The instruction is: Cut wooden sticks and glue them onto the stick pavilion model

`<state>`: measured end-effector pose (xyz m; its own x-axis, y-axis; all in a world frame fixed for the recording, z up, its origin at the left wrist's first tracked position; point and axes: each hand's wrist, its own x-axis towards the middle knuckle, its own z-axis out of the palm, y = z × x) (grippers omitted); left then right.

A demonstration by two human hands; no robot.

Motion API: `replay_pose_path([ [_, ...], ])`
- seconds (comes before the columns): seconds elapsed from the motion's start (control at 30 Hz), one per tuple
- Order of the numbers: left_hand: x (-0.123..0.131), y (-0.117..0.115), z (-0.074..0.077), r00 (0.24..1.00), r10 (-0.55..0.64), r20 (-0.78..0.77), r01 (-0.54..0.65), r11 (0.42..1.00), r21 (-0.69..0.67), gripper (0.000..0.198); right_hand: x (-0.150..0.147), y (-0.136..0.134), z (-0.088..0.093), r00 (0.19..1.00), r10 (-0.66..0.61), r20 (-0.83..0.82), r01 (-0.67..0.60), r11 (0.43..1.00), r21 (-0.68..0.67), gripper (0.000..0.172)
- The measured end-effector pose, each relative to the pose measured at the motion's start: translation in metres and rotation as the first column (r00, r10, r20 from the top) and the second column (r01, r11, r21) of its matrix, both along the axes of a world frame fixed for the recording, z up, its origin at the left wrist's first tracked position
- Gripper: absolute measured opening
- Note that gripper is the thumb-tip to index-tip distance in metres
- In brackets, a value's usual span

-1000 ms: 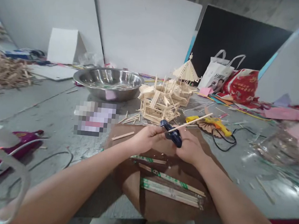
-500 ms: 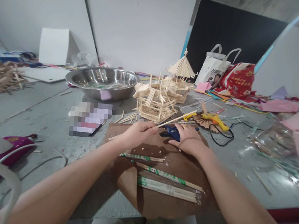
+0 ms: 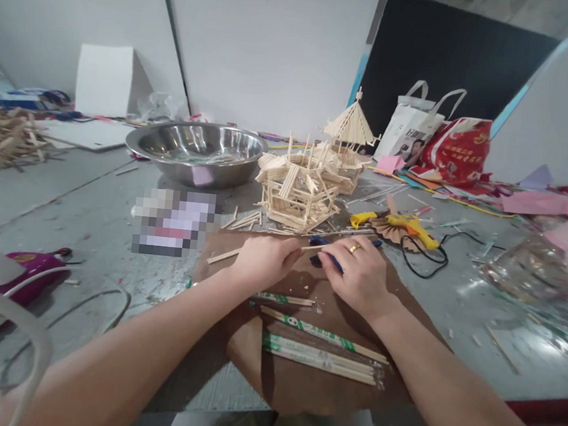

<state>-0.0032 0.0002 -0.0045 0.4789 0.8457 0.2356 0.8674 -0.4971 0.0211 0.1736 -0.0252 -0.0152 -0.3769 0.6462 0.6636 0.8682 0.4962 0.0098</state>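
My left hand [image 3: 264,259] pinches a thin wooden stick [image 3: 311,247] that lies almost flat over the brown paper [image 3: 298,375]. My right hand [image 3: 361,275], with a ring on one finger, rests on the blue-handled cutters [image 3: 320,259] lying on the paper, fingers curled over them. Just beyond both hands stands a small stick-built house model [image 3: 299,191], with a second, roofed model [image 3: 350,139] behind it. Near my wrists lie several wrapped chopsticks [image 3: 321,350].
A steel bowl [image 3: 197,151] stands at the back left. A yellow glue gun [image 3: 403,222] with a black cord lies to the right. Bags [image 3: 450,152], coloured paper, a stick pile [image 3: 0,139] and a purple tool [image 3: 32,269] ring the grey table.
The cutters, held up against the stick a second ago, have come down onto the paper under my right hand. The stick has dropped from a raised slant to nearly flat.
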Motion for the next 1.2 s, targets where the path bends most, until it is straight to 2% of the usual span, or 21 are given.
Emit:
replay_pose_path([
  [0.07,0.003,-0.002,-0.001,1.000,-0.011,-0.020,0.011,1.000,-0.002,0.043,0.000,0.002,0.000,1.000,0.002,0.009,-0.002,1.000,0.029,0.022],
  [0.23,0.008,-0.006,-0.003,0.997,-0.032,-0.063,0.034,0.999,0.023,0.041,0.002,0.009,-0.004,0.996,0.017,0.086,-0.007,0.994,-0.113,0.027],
  [0.47,0.008,-0.007,-0.001,0.997,-0.038,-0.063,0.037,0.999,-0.013,0.041,0.000,0.004,-0.006,0.995,-0.025,0.095,0.045,0.976,-0.211,0.033],
  [0.77,0.009,-0.010,0.002,0.997,-0.003,-0.076,0.000,0.999,-0.040,0.042,-0.005,-0.001,-0.006,0.987,-0.123,0.104,0.146,0.958,-0.247,0.029],
  [1.2,0.014,-0.016,0.005,0.993,0.093,-0.070,-0.100,0.991,-0.090,0.043,-0.009,-0.004,-0.007,0.976,-0.192,0.103,0.214,0.934,-0.287,0.029],
])
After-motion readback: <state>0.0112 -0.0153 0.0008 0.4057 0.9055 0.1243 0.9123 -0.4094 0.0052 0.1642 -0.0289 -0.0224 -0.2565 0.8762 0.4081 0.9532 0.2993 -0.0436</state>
